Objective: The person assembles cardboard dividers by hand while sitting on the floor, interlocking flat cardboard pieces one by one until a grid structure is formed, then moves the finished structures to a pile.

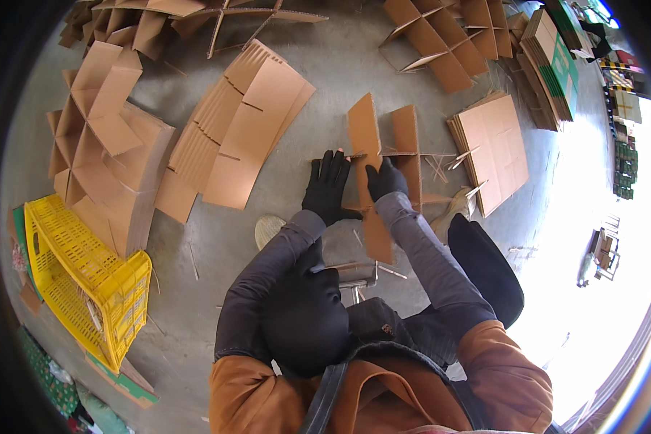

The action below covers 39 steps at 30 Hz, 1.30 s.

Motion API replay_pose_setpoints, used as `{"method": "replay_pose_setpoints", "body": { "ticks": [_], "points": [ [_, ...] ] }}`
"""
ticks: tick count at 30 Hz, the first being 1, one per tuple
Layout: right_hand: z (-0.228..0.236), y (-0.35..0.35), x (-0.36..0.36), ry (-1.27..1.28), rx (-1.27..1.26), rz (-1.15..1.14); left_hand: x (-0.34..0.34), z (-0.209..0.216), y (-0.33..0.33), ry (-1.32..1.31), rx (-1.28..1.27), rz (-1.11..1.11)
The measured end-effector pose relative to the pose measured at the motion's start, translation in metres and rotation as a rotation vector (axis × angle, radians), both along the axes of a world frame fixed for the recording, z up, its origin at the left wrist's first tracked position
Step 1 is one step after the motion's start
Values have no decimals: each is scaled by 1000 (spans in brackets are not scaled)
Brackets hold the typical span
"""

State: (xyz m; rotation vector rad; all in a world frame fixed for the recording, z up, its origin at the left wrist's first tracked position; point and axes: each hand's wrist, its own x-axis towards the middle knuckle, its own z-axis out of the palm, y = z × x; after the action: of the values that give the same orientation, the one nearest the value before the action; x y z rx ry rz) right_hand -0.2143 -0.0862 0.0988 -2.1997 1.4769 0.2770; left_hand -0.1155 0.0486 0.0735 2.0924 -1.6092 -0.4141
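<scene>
Between my knees stands a partly slotted cardboard divider, with a long brown strip on its left and another upright strip on its right. Thin cross strips join the two. My right hand, in a black glove, is closed on the long strip near its middle. Just left of that strip, my left hand has its fingers stretched out and spread, in a black glove with some fingertips bare. Its thumb points at the strip's lower part; whether it touches cannot be made out.
Slotted cardboard strips lie fanned on the floor ahead left. A flat cardboard stack is at right. Assembled dividers stand at the far side, others at left on a tall stack. A yellow crate sits near left.
</scene>
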Motion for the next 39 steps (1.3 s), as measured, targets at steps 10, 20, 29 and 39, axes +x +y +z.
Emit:
{"method": "replay_pose_setpoints", "body": {
  "ticks": [10, 20, 29, 39],
  "points": [
    [-2, 3, 12, 38, 35, -70, 4, 5, -12, 2, 169, -27],
    [-46, 23, -7, 29, 33, -90, -19, -16, -4, -341, -53, -177],
    [111, -125, 54, -107, -347, 422, 105, -3, 43, -14, -284, 493],
    [-24, -190, 180, -398, -93, 260, 150, -93, 40, -360, 39, 612]
  ]
}}
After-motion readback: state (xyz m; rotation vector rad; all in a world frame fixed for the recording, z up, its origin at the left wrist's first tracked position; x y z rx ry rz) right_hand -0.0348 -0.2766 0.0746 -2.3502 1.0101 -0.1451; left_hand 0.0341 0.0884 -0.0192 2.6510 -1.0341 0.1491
